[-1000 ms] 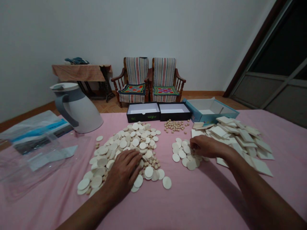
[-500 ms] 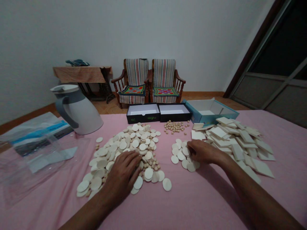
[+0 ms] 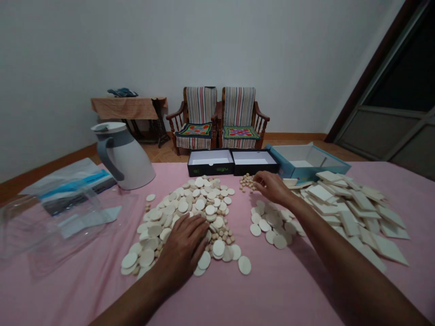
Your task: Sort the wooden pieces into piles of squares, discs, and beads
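Observation:
My left hand lies palm down with fingers stretched over a wide pile of pale round wooden discs. Small wooden cubes are mixed in beside its fingertips. My right hand is over the right side of a small heap of wooden cubes, its fingers bent loosely and slightly apart; nothing shows between them. Below the right wrist is a smaller group of discs, partly in the arm's shadow. A single disc lies at the near edge of the big pile.
Square wooden tiles are heaped at right. Behind stand two black box trays and a blue box. A white-grey jug, a plastic packet and clear plastic packaging occupy the left.
My right hand has moved away from the smaller disc group to the cube heap, its fingers loosening. My left hand stays on the big pile. The view has shifted slightly.

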Available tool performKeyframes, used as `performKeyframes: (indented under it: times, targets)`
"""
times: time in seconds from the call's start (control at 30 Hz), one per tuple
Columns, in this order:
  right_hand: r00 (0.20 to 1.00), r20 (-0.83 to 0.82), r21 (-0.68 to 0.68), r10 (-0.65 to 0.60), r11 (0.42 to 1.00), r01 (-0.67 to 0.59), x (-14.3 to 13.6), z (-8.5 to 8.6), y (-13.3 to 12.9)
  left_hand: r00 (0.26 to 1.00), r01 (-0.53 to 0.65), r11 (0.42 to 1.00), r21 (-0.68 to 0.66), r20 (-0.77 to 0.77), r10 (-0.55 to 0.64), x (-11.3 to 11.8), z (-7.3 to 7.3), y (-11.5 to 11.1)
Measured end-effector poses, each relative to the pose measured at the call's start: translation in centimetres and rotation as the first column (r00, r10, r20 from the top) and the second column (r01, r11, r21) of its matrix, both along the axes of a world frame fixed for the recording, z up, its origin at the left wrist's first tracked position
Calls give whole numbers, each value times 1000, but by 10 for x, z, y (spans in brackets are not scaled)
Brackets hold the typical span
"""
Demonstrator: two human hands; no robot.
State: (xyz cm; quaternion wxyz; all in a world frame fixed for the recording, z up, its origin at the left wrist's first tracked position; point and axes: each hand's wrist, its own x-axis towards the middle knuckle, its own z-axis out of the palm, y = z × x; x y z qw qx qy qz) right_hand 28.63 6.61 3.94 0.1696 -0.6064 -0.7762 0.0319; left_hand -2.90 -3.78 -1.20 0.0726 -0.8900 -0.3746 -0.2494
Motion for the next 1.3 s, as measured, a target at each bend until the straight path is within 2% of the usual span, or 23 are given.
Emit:
performKeyframes:
  times: [0.07, 0.17, 0.3, 0.43, 0.53, 0.63, 0.83, 0.93, 1.07, 1.2, 1.3]
  targets:
    - [995, 19, -63, 102, 993, -100, -24, -4, 4, 1000, 5, 1000, 12, -3, -5, 0, 2, -1]
    - [984, 62, -131, 165, 979, -156, -57, -17, 13, 1000, 11, 999, 33, 11, -11, -2, 5, -2]
    - [986, 104, -154, 129, 982, -112, -82, -35, 22, 999, 5, 1000, 25, 34, -6, -5, 6, -3]
    - [990, 135, -139, 50, 990, -31, -89, -45, 18, 999, 3, 1000, 11, 39, -4, -5, 3, -2]
    - [989, 143, -135, 20, 991, -1, -85, -45, 7, 999, 4, 1000, 13, 50, -5, -3, 1, -2]
    - [989, 142, -150, 37, 989, -16, -72, -36, -11, 998, 6, 1000, 21, 57, -7, -2, 1, -2]
    - [996, 69, -92, 52, 995, -46, -18, -2, -66, 999, 9, 1000, 25, 46, -10, -3, 1, 0]
    - [998, 70, -61, 6, 998, -1, 8, 4, -87, 999, 5, 1000, 30, 49, -7, -3, 2, 1]
    - [999, 0, 9, 32, 999, -32, 19, -5, -102, 997, -14, 1000, 15, 80, 13, -2, 4, 0]
    - [980, -154, 116, 128, 987, -111, 7, -22, -107, 996, 27, 999, 17, 83, -28, 1, 12, 0]
    - [957, -227, 130, 180, 980, -153, -3, -35, -111, 997, 59, 998, 11, 54, -60, 3, 18, -1]
